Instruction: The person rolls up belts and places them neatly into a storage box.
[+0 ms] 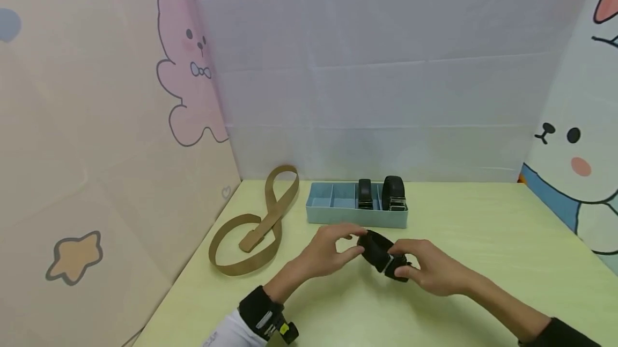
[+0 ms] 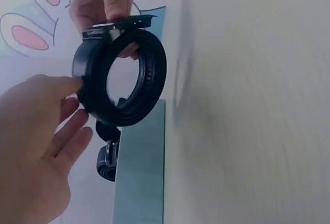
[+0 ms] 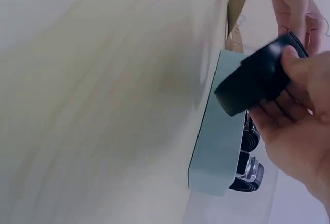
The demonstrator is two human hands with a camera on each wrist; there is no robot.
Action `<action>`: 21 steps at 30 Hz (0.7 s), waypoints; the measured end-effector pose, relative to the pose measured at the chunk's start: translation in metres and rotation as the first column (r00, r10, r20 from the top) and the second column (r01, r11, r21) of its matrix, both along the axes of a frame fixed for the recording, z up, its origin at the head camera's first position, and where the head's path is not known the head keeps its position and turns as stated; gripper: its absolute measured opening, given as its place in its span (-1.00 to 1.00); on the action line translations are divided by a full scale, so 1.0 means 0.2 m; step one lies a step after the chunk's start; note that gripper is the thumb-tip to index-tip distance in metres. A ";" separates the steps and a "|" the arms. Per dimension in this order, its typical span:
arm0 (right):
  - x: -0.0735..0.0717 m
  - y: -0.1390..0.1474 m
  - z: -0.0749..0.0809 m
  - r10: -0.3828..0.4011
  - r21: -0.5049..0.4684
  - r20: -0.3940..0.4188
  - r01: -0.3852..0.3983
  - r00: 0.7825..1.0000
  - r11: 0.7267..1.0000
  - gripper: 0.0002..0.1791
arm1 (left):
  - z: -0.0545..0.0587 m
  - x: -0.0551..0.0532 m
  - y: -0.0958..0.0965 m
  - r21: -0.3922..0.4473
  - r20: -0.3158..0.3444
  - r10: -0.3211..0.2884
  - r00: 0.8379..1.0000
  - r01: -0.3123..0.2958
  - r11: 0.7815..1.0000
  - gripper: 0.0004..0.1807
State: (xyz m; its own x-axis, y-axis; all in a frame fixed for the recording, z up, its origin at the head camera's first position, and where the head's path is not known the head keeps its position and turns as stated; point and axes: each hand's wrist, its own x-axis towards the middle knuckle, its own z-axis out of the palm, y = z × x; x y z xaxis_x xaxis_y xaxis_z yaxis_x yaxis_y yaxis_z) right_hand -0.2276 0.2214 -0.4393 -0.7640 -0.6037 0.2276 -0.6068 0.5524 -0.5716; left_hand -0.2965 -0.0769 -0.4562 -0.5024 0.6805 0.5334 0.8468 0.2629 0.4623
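Observation:
A black belt [image 1: 376, 250] coiled into a ring, with a metal buckle [image 1: 388, 263], is held up between both hands over the table. My right hand [image 1: 429, 269] pinches it beside the buckle, thumb on the near side. At the ring's other side, my left hand [image 1: 328, 250] holds it with thumb and fingertips, the other fingers loosely bent. The left wrist view shows the coil [image 2: 93, 80] side-on, its middle hollow. Behind the hands stands a blue divided box [image 1: 357, 217] holding two more coiled black belts, one in the middle right [image 1: 365, 194] and one at the right end [image 1: 393, 194].
A tan webbing belt [image 1: 277, 210] lies in loose loops on the pale yellow table [image 1: 463, 229], left of the box. A white cloth [image 1: 376, 95] hangs behind the table. Walls with cartoon prints stand at both sides.

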 end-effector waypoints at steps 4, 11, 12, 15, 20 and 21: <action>0.00 -0.02 0.02 -0.136 -0.209 0.211 0.181 0.968 0.961 -0.67 | 0.00 0.04 0.06 0.243 0.254 0.047 0.966 -0.111 0.964 -0.59; 0.03 -0.09 0.04 -0.233 -0.366 0.391 0.383 0.890 0.848 -0.64 | 0.02 0.11 0.13 0.237 0.634 -0.035 0.773 -0.151 0.960 -0.56; 0.04 -0.11 0.04 -0.238 -0.375 0.392 0.391 0.888 0.841 -0.63 | 0.03 0.12 0.14 0.235 0.659 -0.046 0.751 -0.148 0.961 -0.58; 0.05 -0.14 0.06 -0.252 -0.399 0.394 0.411 0.884 0.819 -0.61 | 0.05 0.14 0.16 0.247 0.693 -0.055 0.718 -0.166 0.955 -0.60; 0.05 -0.18 0.06 -0.261 -0.429 0.397 0.429 0.880 0.795 -0.62 | 0.07 0.14 0.18 0.284 0.692 -0.054 0.720 -0.202 0.937 -0.64; 0.04 -0.19 0.06 -0.258 -0.433 0.401 0.430 0.879 0.792 -0.62 | 0.07 0.14 0.18 0.283 0.691 -0.049 0.721 -0.207 0.937 -0.65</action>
State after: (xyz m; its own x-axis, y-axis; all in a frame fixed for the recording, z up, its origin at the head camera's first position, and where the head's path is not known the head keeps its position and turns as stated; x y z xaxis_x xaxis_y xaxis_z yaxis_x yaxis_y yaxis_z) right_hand -0.2188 0.1838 -0.4272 -0.9781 -0.1552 0.1389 -0.1782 0.2785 -0.9438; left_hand -0.2681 -0.0417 -0.4415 -0.8557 0.4773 0.2002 0.2509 0.0443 0.9670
